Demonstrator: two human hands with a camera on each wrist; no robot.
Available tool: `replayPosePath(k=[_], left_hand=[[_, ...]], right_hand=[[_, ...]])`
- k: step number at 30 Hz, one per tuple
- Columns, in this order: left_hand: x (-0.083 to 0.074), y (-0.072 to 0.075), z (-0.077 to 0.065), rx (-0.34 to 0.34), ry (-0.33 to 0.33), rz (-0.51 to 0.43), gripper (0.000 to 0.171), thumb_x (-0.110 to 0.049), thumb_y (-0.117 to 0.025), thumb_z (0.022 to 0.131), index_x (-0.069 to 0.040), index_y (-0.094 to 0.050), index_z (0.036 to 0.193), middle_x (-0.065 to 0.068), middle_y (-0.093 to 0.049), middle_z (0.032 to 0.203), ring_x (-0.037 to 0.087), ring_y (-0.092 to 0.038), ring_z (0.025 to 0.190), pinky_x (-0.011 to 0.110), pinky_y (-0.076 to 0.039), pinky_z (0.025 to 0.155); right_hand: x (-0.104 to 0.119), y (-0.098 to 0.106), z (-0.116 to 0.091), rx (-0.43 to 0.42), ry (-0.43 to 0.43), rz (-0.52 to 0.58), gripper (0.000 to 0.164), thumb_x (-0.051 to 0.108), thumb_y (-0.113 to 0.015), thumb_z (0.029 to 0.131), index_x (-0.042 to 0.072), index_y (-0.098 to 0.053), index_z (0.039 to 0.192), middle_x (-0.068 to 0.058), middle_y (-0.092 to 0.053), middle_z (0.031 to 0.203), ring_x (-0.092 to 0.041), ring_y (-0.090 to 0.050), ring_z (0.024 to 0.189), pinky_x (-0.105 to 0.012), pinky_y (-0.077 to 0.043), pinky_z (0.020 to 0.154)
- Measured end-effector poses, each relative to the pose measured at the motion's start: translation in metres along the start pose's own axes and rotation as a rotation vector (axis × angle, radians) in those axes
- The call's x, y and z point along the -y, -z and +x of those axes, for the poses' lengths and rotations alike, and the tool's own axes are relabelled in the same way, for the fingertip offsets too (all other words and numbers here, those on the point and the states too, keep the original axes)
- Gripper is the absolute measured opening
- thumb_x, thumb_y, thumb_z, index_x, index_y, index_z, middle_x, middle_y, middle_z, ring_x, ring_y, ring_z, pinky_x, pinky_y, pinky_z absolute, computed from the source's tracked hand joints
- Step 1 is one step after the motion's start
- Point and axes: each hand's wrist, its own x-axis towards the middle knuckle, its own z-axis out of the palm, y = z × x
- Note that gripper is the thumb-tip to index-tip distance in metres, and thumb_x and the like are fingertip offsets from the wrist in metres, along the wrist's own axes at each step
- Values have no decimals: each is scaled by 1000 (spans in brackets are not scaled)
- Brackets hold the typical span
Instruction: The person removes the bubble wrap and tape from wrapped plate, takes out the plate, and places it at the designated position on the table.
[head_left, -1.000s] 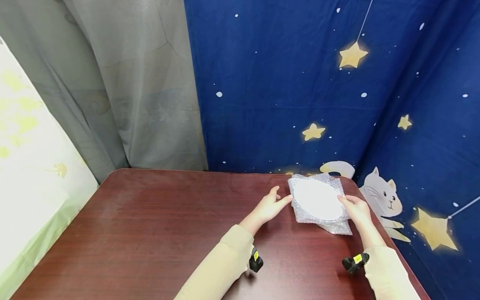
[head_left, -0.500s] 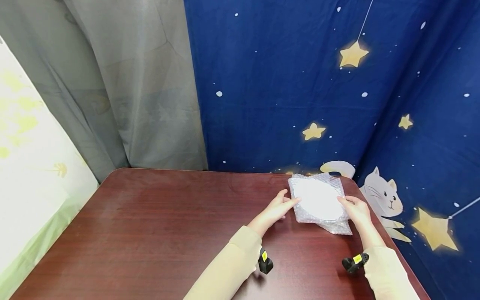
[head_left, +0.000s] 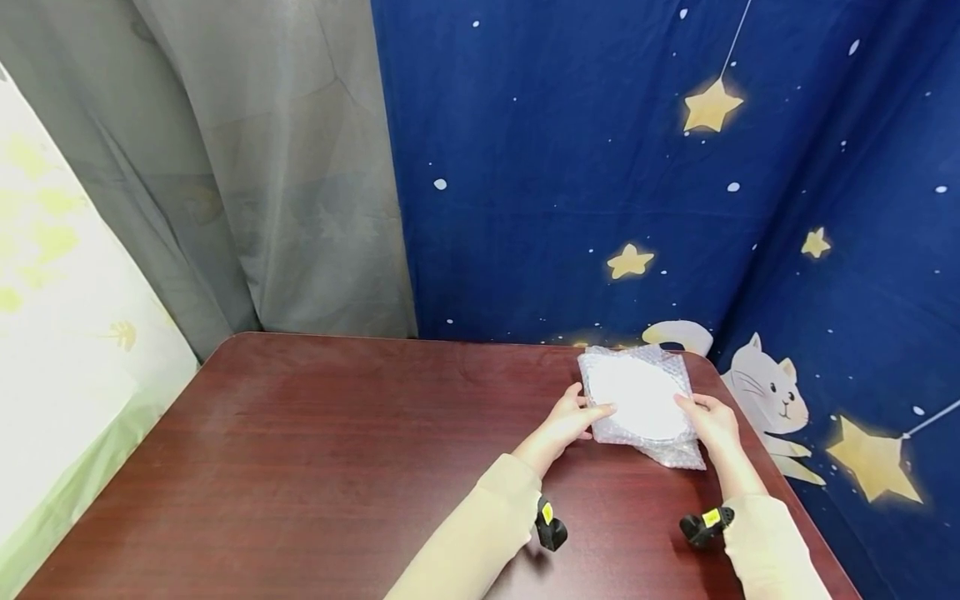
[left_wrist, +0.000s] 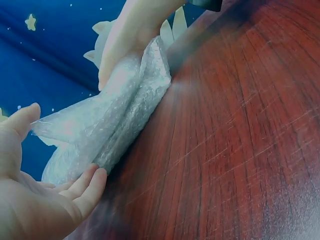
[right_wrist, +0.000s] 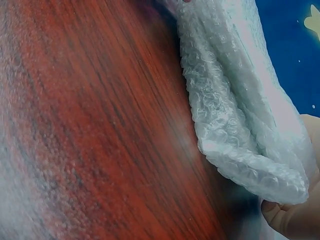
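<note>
A bundle of layered bubble wrap [head_left: 678, 454], with a bright white oval [head_left: 633, 398] showing in its middle, lies at the table's far right in the head view. My left hand [head_left: 564, 421] holds its left side, the thumb laid over the top and the fingers at the side. In the left wrist view the left thumb [left_wrist: 25, 120] meets the upper layer's edge, while the fingertips [left_wrist: 97, 175] lie against the lower layers. My right hand [head_left: 712, 421] grips the right edge, thumb on top. The right wrist view shows part of that hand [right_wrist: 295, 215] behind the folded bubble wrap [right_wrist: 215, 105].
The dark red wooden table [head_left: 337, 442] has its back edge right behind the bundle. A blue star-patterned curtain [head_left: 540, 167] and a grey curtain [head_left: 315, 208] hang behind it. A pale printed cloth [head_left: 67, 333] hangs on the left.
My left hand has moved right, from the bundle's left edge to further over it, its thumb now reaching onto the white oval. The right hand and the bundle have hardly moved.
</note>
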Motion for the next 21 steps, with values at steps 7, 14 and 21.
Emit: replayPosePath(k=[7, 14, 21], left_hand=[[1, -5, 3, -13, -18, -54, 81, -10, -73, 83, 8, -25, 145, 20, -50, 131, 28, -62, 100, 44, -55, 76], [6, -4, 7, 12, -53, -80, 64, 0, -66, 85, 9, -35, 140, 22, -51, 130, 25, -63, 93, 40, -56, 73], [6, -3, 7, 0, -43, -27, 66, -1, -66, 85, 8, -34, 142, 25, -44, 137, 23, -60, 100, 36, -55, 75]], right_hand=[[0, 0, 0, -2, -6, 15, 74, 50, -54, 93, -13, -46, 131, -33, -41, 135, -43, -38, 124, -52, -31, 104], [0, -1, -1, -2, -8, 29, 73, 47, -55, 93, -13, -45, 132, -33, -40, 137, -43, -38, 125, -52, -31, 104], [0, -1, -1, -21, 5, 18, 69, 45, -56, 94, -13, -47, 131, -33, -42, 135, -42, -41, 122, -52, -34, 103]])
